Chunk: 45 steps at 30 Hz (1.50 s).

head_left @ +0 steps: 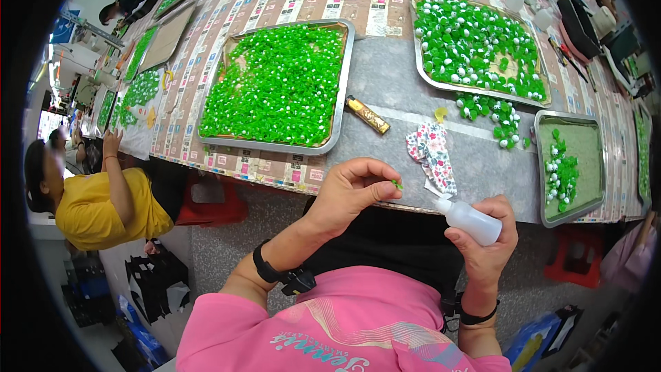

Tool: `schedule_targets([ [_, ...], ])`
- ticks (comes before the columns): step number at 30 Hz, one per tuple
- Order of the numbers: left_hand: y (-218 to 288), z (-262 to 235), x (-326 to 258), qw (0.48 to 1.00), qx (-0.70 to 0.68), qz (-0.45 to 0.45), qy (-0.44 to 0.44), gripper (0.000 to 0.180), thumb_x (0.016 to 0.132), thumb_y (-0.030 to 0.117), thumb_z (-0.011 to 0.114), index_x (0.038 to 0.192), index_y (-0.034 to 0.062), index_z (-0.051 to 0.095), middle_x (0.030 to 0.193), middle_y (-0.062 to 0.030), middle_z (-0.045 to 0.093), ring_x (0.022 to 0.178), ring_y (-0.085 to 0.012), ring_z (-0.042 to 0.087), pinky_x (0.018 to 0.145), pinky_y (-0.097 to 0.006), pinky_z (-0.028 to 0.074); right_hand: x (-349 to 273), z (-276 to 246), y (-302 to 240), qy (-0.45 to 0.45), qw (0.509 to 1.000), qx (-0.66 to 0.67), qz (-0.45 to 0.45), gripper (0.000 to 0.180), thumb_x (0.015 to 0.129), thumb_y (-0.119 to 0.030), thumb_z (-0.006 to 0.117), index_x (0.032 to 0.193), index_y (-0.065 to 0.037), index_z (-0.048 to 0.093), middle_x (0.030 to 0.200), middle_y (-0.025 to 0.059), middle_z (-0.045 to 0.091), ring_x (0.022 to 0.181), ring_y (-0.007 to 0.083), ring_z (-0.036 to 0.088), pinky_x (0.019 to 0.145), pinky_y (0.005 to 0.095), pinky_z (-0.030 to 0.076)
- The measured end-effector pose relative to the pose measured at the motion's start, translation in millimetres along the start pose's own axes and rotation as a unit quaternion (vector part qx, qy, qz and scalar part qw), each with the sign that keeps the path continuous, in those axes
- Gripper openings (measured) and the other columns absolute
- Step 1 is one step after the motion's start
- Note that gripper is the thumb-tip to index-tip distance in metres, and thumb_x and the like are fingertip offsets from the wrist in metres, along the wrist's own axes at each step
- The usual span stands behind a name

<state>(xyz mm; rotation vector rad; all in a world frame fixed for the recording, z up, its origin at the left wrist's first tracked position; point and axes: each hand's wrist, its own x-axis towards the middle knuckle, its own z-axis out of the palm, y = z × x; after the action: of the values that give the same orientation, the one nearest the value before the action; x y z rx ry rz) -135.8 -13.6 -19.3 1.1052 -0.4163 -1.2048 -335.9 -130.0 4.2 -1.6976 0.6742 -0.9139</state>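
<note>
Between its thumb and fingertips, my left hand pinches a small green piece just past the table's near edge. My right hand is wrapped round a translucent white squeeze bottle, its nozzle tilted up to the left, apart from the green piece. Beyond my left hand lies a metal tray full of small green pieces with white dots. A second tray at the far right holds green pieces with white balls on them. Some such pieces have spilled onto the grey cloth below it.
A floral cloth and a yellow-and-black lighter-shaped stick lie on the grey cloth. At right stands a partly filled tray. A person in a yellow shirt sits at left. Red stools stand under the table.
</note>
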Motion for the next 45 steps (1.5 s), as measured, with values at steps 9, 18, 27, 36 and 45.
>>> schedule_targets([
  [9,-1.1,3.9,-0.3,1.0,0.018,0.005,0.004,0.016,0.081,-0.001,0.064,0.096,-0.0016,0.06,0.093,-0.0098,0.063,0.084,-0.0161,0.065,0.076,-0.027,0.054,-0.1,1.8,3.1,-0.003,0.996,-0.06,-0.058,0.04,0.063,-0.024,0.084,0.091,-0.005,0.061,0.075,0.0034,0.051,0.066,0.0144,0.048,0.059,0.026,0.039],
  [18,-0.4,4.5,-0.9,1.0,0.022,0.003,0.003,0.016,0.081,0.0,0.065,0.096,-0.002,0.06,0.092,-0.0094,0.064,0.083,-0.0155,0.064,0.075,-0.027,0.054,1.2,3.0,3.6,-0.009,0.995,-0.075,-0.058,0.041,0.064,-0.024,0.084,0.091,-0.004,0.061,0.076,0.004,0.055,0.067,0.0149,0.05,0.06,0.0265,0.04],
  [27,-3.3,3.3,0.2,0.999,0.03,0.01,-0.003,0.016,0.084,0.004,0.064,0.097,-0.0031,0.06,0.088,-0.0096,0.064,0.078,-0.0152,0.064,0.072,-0.026,0.053,-0.3,3.4,5.4,0.005,0.998,-0.045,-0.041,0.041,0.064,-0.024,0.084,0.092,-0.004,0.061,0.078,0.0045,0.055,0.068,0.0146,0.051,0.06,0.0264,0.04],
  [36,-1.0,6.0,0.6,1.0,0.029,-0.009,0.004,0.019,0.09,0.014,0.059,0.097,-0.0036,0.06,0.082,-0.01,0.064,0.072,-0.0137,0.064,0.068,-0.025,0.053,0.2,6.2,5.2,0.027,0.997,-0.055,-0.044,0.041,0.065,-0.024,0.083,0.092,-0.004,0.061,0.079,0.0045,0.054,0.069,0.0149,0.051,0.062,0.0265,0.041],
  [45,-0.6,6.5,0.1,0.999,0.03,-0.012,0.008,0.019,0.09,0.014,0.059,0.097,-0.0036,0.06,0.082,-0.0099,0.064,0.071,-0.0131,0.063,0.067,-0.024,0.052,1.3,6.6,5.7,0.014,0.996,-0.07,-0.056,0.041,0.065,-0.024,0.083,0.093,-0.004,0.061,0.079,0.0047,0.055,0.069,0.0155,0.051,0.062,0.0266,0.041],
])
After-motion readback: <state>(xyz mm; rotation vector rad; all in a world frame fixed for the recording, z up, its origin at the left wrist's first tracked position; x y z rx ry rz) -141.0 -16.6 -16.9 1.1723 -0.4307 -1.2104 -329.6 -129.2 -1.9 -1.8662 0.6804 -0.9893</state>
